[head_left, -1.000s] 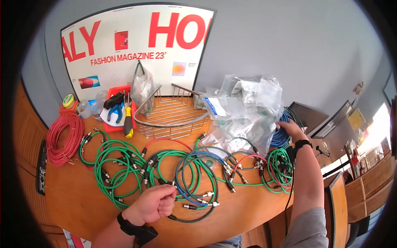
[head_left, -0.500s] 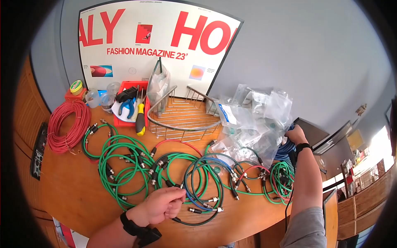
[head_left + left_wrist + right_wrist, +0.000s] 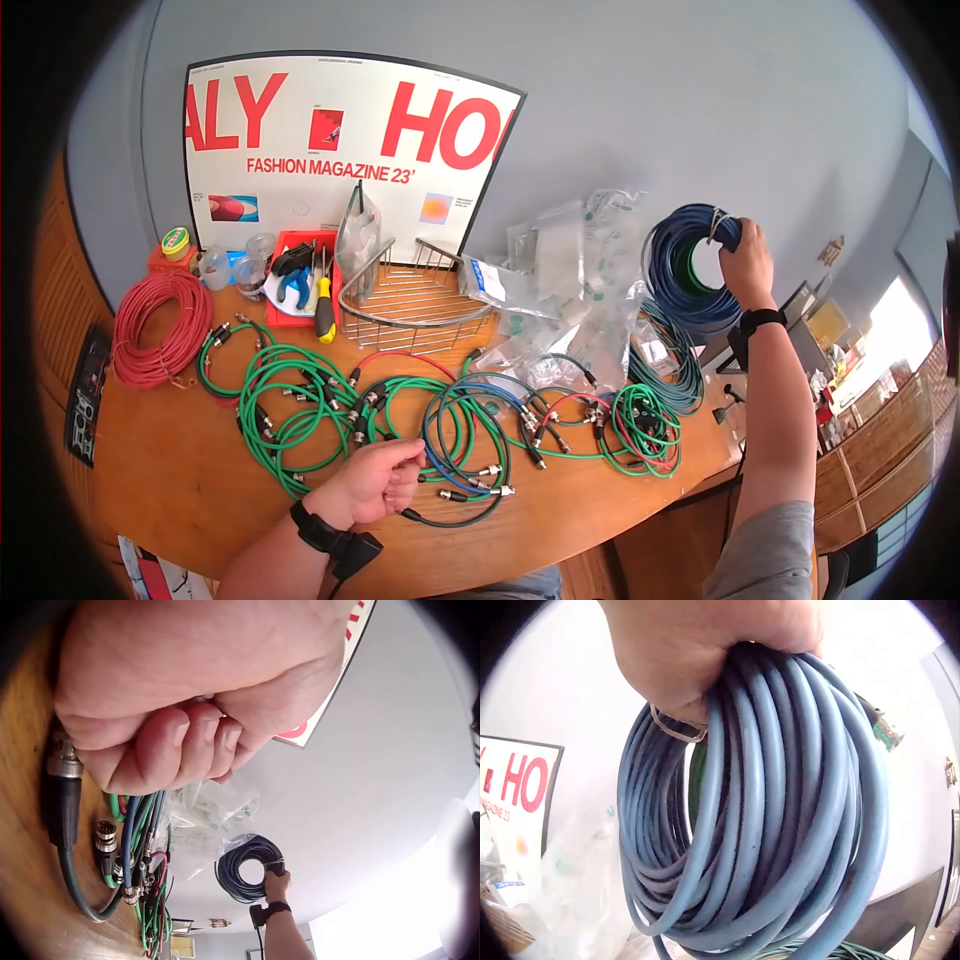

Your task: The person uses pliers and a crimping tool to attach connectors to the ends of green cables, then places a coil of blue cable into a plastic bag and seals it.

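While a hand holds the blue coil (image 3: 667,275) up, loose cords wait below

Only some of the work looks done. Seeing the head view as a clock, green cords (image 3: 243,402) lie in messy loops at eight, so they may be what's left. The blue coil, off the table at three, looks neat, with a thin tie (image 3: 716,222). The right hand (image 3: 750,268) is wrapped round it. The left hand (image 3: 370,487), at seven, has curled fingers; I can't tell if they pinch anything.

A grey wall (image 3: 750,120) goes across the top. The brown table (image 3: 190,470) fills the low part. A big poster (image 3: 370,195) stands at eleven. Clear bags (image 3: 560,250) are heaped at two. A wire rack (image 3: 410,323) sits near the middle. At nine are a red coil (image 3: 130,335) and a red tray (image 3: 290,320) with a small screwdriver (image 3: 325,312).
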`<state>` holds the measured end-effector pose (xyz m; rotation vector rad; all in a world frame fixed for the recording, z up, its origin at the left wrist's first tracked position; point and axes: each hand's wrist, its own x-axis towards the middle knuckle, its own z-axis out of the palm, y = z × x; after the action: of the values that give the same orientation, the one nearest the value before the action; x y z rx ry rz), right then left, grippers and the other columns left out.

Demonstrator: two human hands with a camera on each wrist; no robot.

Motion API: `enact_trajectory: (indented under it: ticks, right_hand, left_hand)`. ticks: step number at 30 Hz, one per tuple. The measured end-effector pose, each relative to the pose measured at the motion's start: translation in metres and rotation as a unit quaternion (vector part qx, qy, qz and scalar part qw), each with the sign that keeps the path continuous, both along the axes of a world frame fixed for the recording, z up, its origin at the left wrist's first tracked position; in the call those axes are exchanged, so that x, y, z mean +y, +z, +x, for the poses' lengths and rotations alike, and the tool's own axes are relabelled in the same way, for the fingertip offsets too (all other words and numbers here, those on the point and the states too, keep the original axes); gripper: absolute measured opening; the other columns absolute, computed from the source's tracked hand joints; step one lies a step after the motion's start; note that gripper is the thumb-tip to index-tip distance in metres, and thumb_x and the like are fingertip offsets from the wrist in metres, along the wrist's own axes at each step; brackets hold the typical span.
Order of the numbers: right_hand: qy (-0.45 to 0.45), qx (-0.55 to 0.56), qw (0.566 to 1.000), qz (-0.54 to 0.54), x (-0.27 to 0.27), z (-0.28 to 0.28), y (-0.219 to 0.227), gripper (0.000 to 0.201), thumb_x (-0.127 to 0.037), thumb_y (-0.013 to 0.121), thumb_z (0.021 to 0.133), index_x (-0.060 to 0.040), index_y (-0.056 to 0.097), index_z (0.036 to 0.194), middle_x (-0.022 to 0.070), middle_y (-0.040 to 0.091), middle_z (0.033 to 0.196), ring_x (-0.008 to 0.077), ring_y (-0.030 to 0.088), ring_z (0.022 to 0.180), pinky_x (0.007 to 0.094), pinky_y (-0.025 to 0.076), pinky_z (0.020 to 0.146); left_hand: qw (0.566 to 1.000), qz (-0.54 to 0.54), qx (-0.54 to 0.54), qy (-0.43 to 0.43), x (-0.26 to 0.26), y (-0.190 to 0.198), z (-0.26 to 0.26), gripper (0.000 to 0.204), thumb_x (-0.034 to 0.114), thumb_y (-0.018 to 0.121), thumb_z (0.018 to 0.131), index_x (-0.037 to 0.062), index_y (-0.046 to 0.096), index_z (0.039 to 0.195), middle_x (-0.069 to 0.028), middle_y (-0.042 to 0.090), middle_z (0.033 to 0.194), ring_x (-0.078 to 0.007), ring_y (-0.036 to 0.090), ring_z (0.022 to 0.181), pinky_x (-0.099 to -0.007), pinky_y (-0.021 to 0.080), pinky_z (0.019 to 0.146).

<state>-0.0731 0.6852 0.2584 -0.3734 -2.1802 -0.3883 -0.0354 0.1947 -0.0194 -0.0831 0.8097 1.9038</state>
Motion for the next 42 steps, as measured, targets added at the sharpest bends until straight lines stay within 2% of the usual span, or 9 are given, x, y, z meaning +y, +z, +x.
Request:
enact_trajectory:
  ticks: [11,13,16,22,30,33,34,37,42]
  right_hand:
    - [0.168,0.033,0.985,0.005,-0.068,0.078,0.019,0.047,-0.008,0.066,0.075,-0.0033,0.054,0.120,0.0177,0.063,0.107,0.0368,0.062,0.099,0.0407,0.049,0.088]
    - [0.234,0.027,0.967,-0.095,-0.094,0.096,0.008,0.047,-0.005,0.066,0.076,-0.0008,0.053,0.121,0.0146,0.065,0.104,0.0272,0.065,0.096,0.0345,0.049,0.088]
    - [0.451,0.007,0.800,-0.395,-0.133,0.108,-0.031,0.045,-0.002,0.066,0.078,0.0030,0.053,0.121,0.0048,0.064,0.105,0.0116,0.060,0.097,0.0280,0.048,0.089]
    - [0.477,-0.127,0.567,-0.659,-0.216,0.100,-0.173,0.050,-0.001,0.068,0.080,0.0014,0.051,0.127,0.0047,0.064,0.112,0.0124,0.060,0.102,0.0294,0.047,0.094]
    - [0.499,-0.148,0.569,-0.637,-0.268,0.076,-0.220,0.056,0.010,0.064,0.081,0.0022,0.048,0.133,0.0074,0.063,0.118,0.0139,0.060,0.108,0.0297,0.045,0.097]
    - [0.514,-0.106,0.525,-0.670,-0.242,0.075,-0.232,0.059,0.008,0.066,0.078,0.0028,0.048,0.133,0.0101,0.064,0.118,0.0172,0.061,0.107,0.0330,0.046,0.097]
    - [0.516,-0.080,0.478,-0.706,-0.238,0.078,-0.232,0.060,0.004,0.069,0.077,0.0026,0.048,0.133,0.0116,0.064,0.118,0.0197,0.062,0.106,0.0356,0.047,0.097]
    - [0.518,-0.063,0.424,-0.741,-0.228,0.082,-0.227,0.053,0.003,0.064,0.082,0.0028,0.048,0.132,0.0124,0.064,0.118,0.0214,0.063,0.104,0.0364,0.049,0.094]
    - [0.458,-0.087,0.293,-0.835,-0.196,0.086,-0.220,0.044,0.003,0.060,0.085,0.0028,0.051,0.128,0.0127,0.065,0.114,0.0208,0.064,0.100,0.0352,0.052,0.087]
  left_hand:
    - [1.000,0.011,-0.004,0.008,0.000,-0.006,0.000,0.026,0.028,0.050,0.101,0.0099,0.054,0.083,0.0064,0.032,0.055,-0.0070,0.030,0.046,-0.0242,0.025,0.045]
    - [0.993,0.099,0.062,0.002,-0.001,-0.010,-0.001,0.025,0.029,0.051,0.100,0.0068,0.059,0.094,0.0019,0.052,0.067,-0.0117,0.050,0.060,-0.0265,0.040,0.056]
    - [0.983,0.132,0.114,0.059,-0.002,0.004,0.006,0.035,0.035,0.051,0.100,0.0041,0.062,0.110,-0.0071,0.065,0.101,-0.0190,0.062,0.093,-0.0315,0.049,0.080]
    - [0.949,0.289,0.101,0.074,0.008,0.012,0.019,0.064,0.053,0.043,0.098,0.0016,0.049,0.136,-0.0158,0.050,0.140,-0.0238,0.055,0.122,-0.0381,0.044,0.103]
    - [0.968,0.166,0.183,0.046,-0.015,0.019,0.013,0.092,0.073,0.035,0.090,0.0010,0.030,0.148,-0.0239,0.048,0.139,-0.0317,0.052,0.126,-0.0449,0.043,0.107]
    - [0.956,0.278,0.027,0.091,-0.016,0.011,0.004,0.072,0.060,0.046,0.095,0.0039,0.042,0.140,-0.0126,0.062,0.126,-0.0199,0.061,0.112,-0.0392,0.050,0.097]
    - [0.970,0.168,-0.001,0.174,-0.010,0.019,0.007,0.066,0.055,0.052,0.094,0.0047,0.045,0.137,-0.0087,0.066,0.106,-0.0182,0.064,0.095,-0.0338,0.051,0.084]
    - [0.954,0.289,0.044,0.063,-0.014,-0.007,-0.006,0.063,0.049,0.059,0.092,0.0046,0.046,0.135,-0.0027,0.059,0.083,-0.0149,0.058,0.077,-0.0287,0.046,0.070]
    - [0.944,0.257,0.149,0.143,-0.032,0.024,-0.007,0.076,0.051,0.062,0.089,0.0009,0.037,0.140,0.0026,0.044,0.068,-0.0100,0.042,0.056,-0.0307,0.035,0.059]
